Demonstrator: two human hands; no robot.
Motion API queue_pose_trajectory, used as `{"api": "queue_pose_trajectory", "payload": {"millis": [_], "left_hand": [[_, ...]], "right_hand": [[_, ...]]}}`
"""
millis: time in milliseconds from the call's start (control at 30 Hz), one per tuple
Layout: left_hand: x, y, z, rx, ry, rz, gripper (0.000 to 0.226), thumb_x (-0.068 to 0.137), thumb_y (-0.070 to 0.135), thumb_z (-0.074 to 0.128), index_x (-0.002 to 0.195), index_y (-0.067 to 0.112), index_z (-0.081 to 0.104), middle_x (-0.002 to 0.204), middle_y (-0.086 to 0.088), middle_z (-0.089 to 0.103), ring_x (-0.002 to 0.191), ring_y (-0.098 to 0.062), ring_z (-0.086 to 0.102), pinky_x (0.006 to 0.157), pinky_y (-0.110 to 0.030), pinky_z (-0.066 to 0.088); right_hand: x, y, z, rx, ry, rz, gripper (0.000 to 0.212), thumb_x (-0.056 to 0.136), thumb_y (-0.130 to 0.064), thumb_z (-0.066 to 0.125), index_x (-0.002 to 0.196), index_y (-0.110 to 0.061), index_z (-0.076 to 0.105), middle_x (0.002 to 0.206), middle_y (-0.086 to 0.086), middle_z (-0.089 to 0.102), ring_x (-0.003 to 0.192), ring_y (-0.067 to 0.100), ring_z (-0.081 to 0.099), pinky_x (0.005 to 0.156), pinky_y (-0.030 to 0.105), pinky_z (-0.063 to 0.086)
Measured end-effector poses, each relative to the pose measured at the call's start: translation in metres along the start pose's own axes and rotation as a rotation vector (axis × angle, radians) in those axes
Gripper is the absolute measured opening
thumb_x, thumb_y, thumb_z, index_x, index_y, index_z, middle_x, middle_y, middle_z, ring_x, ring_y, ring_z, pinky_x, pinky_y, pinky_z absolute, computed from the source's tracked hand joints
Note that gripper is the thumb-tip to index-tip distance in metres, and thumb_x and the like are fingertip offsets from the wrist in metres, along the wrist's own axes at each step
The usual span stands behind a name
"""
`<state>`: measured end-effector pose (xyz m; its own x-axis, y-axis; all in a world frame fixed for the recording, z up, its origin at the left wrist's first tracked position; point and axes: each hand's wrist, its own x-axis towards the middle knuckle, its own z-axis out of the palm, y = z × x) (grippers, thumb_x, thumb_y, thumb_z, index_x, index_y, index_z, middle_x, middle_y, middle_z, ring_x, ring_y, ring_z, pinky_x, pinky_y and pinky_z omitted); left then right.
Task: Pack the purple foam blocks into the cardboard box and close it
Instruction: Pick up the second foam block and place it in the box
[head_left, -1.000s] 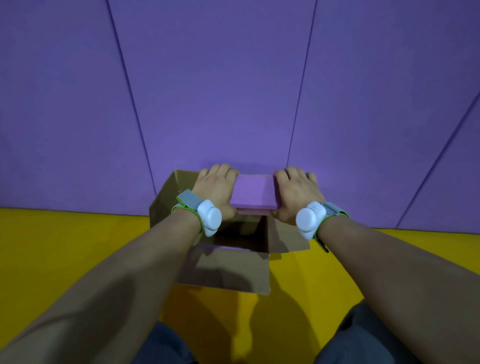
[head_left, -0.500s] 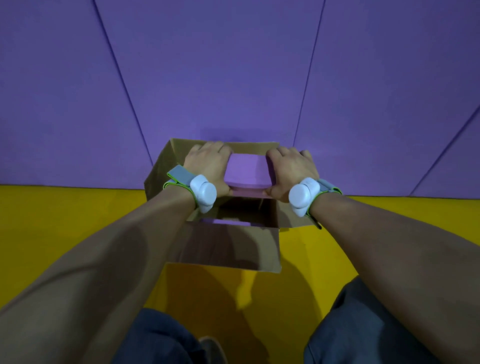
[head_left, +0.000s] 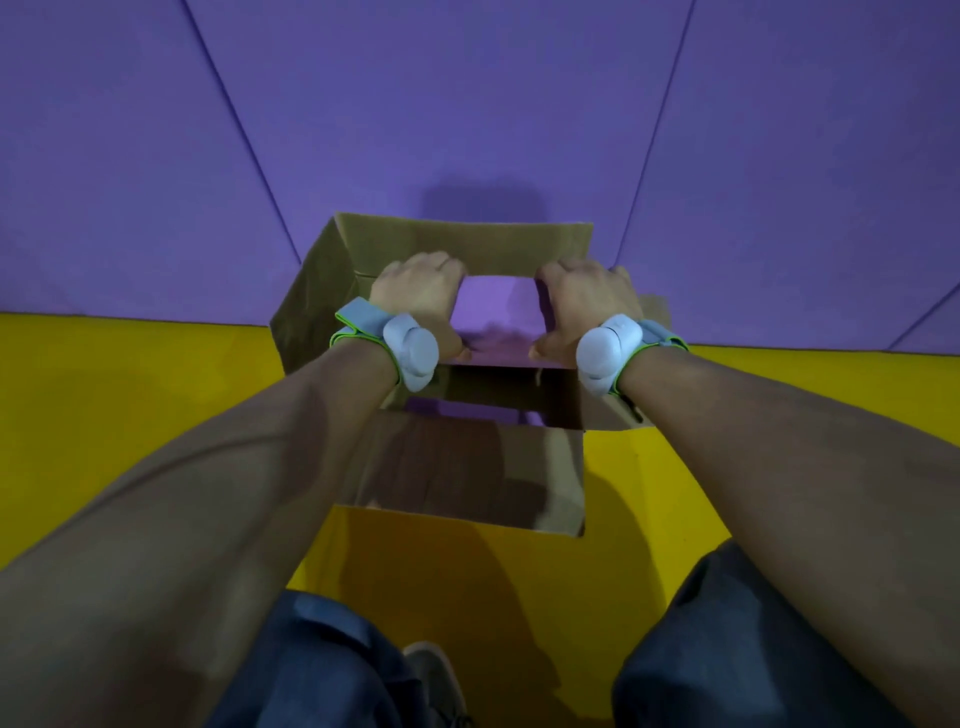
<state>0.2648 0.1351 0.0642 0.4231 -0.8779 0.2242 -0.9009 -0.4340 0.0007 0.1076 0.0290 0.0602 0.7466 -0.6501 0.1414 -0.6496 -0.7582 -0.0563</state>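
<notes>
Purple padded wall panels (head_left: 467, 104) fill the background, meeting a yellow floor (head_left: 130, 389) on which an open cardboard box (head_left: 457, 462) stands, its 4 flaps turned outward. Compared with the frame 1 second ago, the view has tipped downward: the box now sits higher and larger in the picture, its far flap (head_left: 467, 241) shows fully against the wall, and both knees in dark blue trousers (head_left: 753, 649) plus a grey shoe (head_left: 434, 675) have come into sight at the bottom. The purple foam block (head_left: 493, 317) has dropped from above the rim to level with the box opening, at its far side.

That block lies squarely between the 2 hands. The left hand (head_left: 421, 296) clamps its left edge, fingers curled over the top and thumb underneath; the right hand (head_left: 584, 301) grips the right edge the same way. Both are closed firmly on the foam. Each wrist carries a white sensor on a blue-grey strap with green trim (head_left: 410, 351). Below the held block, deeper in the box, a strip of another purple block (head_left: 467, 413) shows.
</notes>
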Motion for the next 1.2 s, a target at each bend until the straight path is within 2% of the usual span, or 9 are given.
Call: {"api": "queue_pose_trajectory", "payload": {"millis": [167, 400, 467, 600, 733, 1033, 1200], "left_hand": [[0.001, -0.013, 0.029, -0.078, 0.113, 0.066, 0.068, 0.032, 0.038, 0.083, 0.096, 0.02, 0.067, 0.092, -0.002, 0.064, 0.086, -0.025, 0.063, 0.075, -0.036, 0.05], [0.014, -0.026, 0.052, -0.069, -0.079, 0.083, 0.075, 0.042, 0.052, 0.084, 0.106, 0.022, 0.06, 0.102, 0.001, 0.06, 0.097, -0.024, 0.06, 0.079, -0.032, 0.044], [0.018, -0.028, 0.058, -0.073, -0.121, 0.078, 0.077, 0.043, 0.053, 0.085, 0.109, 0.022, 0.059, 0.105, 0.0, 0.06, 0.099, -0.025, 0.06, 0.08, -0.032, 0.045], [0.025, -0.032, 0.08, -0.073, -0.239, 0.077, 0.083, 0.052, 0.052, 0.082, 0.121, 0.019, 0.051, 0.118, -0.003, 0.056, 0.108, -0.027, 0.055, 0.089, -0.038, 0.046], [0.026, -0.031, 0.104, -0.067, -0.153, 0.042, 0.067, 0.054, 0.041, 0.079, 0.114, 0.022, 0.056, 0.116, 0.002, 0.058, 0.109, -0.023, 0.057, 0.086, -0.032, 0.043], [0.034, -0.034, 0.132, -0.105, -0.211, 0.035, 0.059, 0.056, 0.034, 0.072, 0.113, 0.029, 0.056, 0.115, 0.006, 0.058, 0.108, -0.022, 0.058, 0.086, -0.029, 0.041], [0.036, -0.034, 0.141, -0.138, -0.225, 0.059, 0.06, 0.062, 0.032, 0.068, 0.12, 0.026, 0.054, 0.121, 0.004, 0.057, 0.114, -0.023, 0.055, 0.093, -0.033, 0.039]], "right_hand": [[0.016, 0.002, 0.017, 0.008, -0.065, -0.001, 0.077, 0.048, -0.048, 0.086, 0.112, -0.02, 0.053, 0.111, 0.004, 0.059, 0.106, 0.028, 0.056, 0.087, 0.042, 0.039], [0.033, -0.001, 0.049, -0.003, -0.069, -0.029, 0.079, 0.042, -0.049, 0.086, 0.106, -0.019, 0.053, 0.104, 0.005, 0.059, 0.097, 0.029, 0.059, 0.081, 0.041, 0.04], [0.037, -0.001, 0.057, 0.0, -0.078, -0.023, 0.078, 0.042, -0.05, 0.085, 0.106, -0.02, 0.053, 0.104, 0.005, 0.059, 0.098, 0.029, 0.059, 0.08, 0.04, 0.04], [0.044, 0.0, 0.072, 0.0, -0.112, -0.019, 0.079, 0.043, -0.052, 0.085, 0.107, -0.019, 0.054, 0.108, 0.004, 0.06, 0.104, 0.029, 0.058, 0.083, 0.039, 0.041], [0.048, 0.004, 0.081, 0.005, -0.168, -0.015, 0.075, 0.047, -0.05, 0.085, 0.108, -0.019, 0.053, 0.11, 0.003, 0.059, 0.107, 0.027, 0.058, 0.081, 0.037, 0.042], [0.059, 0.01, 0.109, 0.043, -0.221, -0.005, 0.075, 0.053, -0.047, 0.081, 0.116, -0.021, 0.049, 0.114, 0.004, 0.057, 0.108, 0.028, 0.055, 0.083, 0.039, 0.039], [0.06, 0.013, 0.125, 0.051, -0.205, -0.007, 0.07, 0.053, -0.049, 0.077, 0.111, -0.018, 0.051, 0.111, 0.006, 0.058, 0.104, 0.031, 0.056, 0.08, 0.039, 0.04]]}}
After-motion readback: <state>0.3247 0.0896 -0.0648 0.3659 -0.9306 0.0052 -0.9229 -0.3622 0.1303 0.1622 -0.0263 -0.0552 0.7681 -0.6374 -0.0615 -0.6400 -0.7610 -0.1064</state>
